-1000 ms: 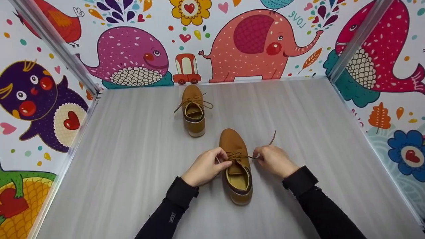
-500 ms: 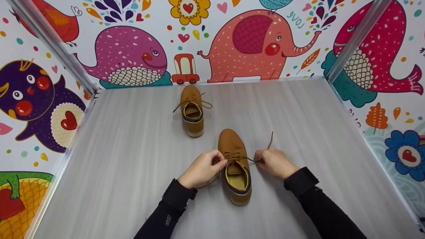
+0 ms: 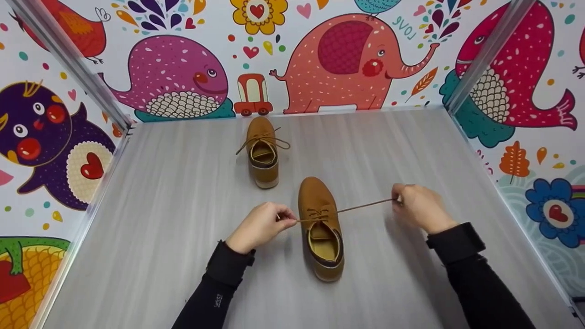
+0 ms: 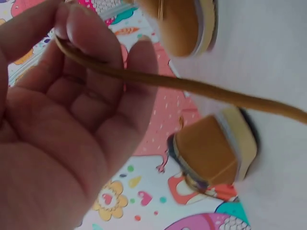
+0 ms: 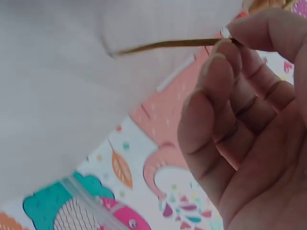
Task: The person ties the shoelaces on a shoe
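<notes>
Two hands pull a brown lace straight out to either side of a tan shoe.

The shoe [image 3: 317, 192] stands upright on a gray wood-grain tabletop [image 3: 183, 205], between the hands, toe pointing away from the person. The left hand [image 3: 260, 226], close beside the shoe, pinches the lace [image 3: 365, 205] in its fingertips, the other fingers loosely bent. The right hand [image 3: 422, 208], farther out, pinches the lace between thumb and forefinger, its remaining fingers lightly curled. Ahead and to the left, apart from the first, stands a matching second shoe [image 3: 264, 176], laces spread to both sides. Black sleeves [image 3: 484, 283] cover both arms; a back panel [image 3: 338, 55] shows a coral elephant.
</notes>
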Available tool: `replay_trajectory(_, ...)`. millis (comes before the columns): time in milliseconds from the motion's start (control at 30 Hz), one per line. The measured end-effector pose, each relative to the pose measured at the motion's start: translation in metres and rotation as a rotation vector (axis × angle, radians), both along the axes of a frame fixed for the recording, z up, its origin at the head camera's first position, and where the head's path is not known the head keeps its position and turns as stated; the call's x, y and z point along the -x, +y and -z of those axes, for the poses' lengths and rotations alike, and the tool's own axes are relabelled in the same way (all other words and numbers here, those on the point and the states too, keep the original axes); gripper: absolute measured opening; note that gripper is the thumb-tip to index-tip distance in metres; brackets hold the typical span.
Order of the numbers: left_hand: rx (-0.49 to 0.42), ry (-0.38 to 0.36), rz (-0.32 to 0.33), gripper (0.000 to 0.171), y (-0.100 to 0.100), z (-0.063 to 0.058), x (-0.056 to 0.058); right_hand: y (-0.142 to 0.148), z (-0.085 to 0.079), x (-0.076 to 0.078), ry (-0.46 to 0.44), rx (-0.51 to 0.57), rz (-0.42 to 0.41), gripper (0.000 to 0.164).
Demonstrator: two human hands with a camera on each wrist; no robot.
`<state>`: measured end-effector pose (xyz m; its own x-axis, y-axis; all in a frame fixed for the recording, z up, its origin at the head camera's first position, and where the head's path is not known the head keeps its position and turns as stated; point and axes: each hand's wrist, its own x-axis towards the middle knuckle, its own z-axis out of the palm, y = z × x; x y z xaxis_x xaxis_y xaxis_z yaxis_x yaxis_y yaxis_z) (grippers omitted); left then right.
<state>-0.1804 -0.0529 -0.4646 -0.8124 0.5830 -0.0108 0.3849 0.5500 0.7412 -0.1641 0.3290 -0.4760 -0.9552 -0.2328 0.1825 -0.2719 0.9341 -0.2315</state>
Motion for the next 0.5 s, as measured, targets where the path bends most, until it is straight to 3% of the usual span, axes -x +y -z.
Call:
replay_trajectory(233, 0.056, 0.072, -0.033, 0.008, -0.003, -0.009, 0.003, 0.004, -0.022, -0.010, 0.066, 0.017, -0.011, 0.007)
replay_trajectory(500, -0.046, 0.170, -0.045, 0.012, 0.027, -0.003, 0.004, -0.032, -0.045, -0.028, 0.048, 0.293, -0.176, 0.014)
